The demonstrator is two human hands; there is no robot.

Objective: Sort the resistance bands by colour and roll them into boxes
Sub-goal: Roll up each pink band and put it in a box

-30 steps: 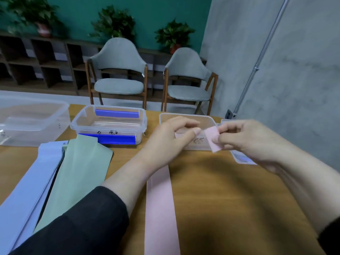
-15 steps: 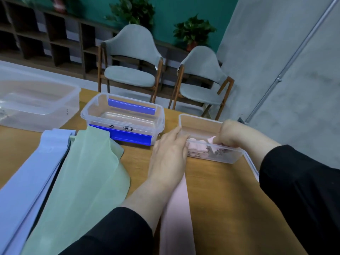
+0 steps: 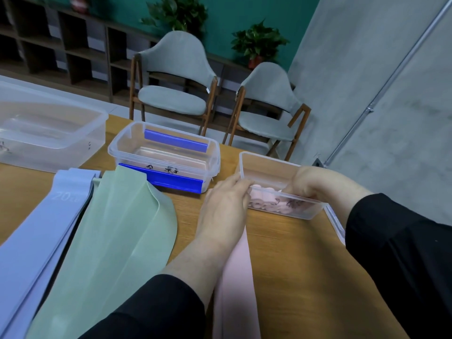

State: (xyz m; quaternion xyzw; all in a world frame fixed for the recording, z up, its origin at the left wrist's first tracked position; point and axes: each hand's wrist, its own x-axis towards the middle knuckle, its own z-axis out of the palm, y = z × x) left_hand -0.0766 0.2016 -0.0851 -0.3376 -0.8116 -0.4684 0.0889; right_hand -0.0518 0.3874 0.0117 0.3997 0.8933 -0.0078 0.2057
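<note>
Holding pink rolls [image 3: 265, 204], the clear box [image 3: 266, 165] admits both curled hands [image 3: 226, 204], grip unclear.

I see teal back wall [image 3: 244, 11], grey concrete wall [image 3: 367, 81] on right with metal conduit [image 3: 381, 91]. Two grey wood-framed chairs [image 3: 176, 77] behind wooden table [image 3: 293, 265]. Dark shelving [image 3: 61, 45], two potted plants [image 3: 256, 42].

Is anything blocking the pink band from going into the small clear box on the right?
Nothing visible does. The small clear box has no lid on, pink rolls already lie inside, and the pink band runs up under the left hand to its near wall. The right hand reaches inside.
</note>
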